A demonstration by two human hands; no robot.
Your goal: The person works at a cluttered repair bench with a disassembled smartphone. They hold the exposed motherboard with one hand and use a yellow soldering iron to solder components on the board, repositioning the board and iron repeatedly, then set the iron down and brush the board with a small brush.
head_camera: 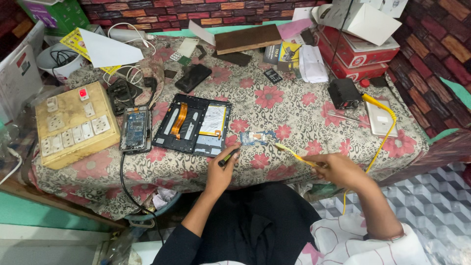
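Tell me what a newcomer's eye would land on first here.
First, the opened tablet lying mid-table on the flowered cloth, its insides bared. Just in front, the right hand points a yellow soldering iron toward a small circuit board, while the left hand holds a dark tool. At far left sits a yellowed switchboard.
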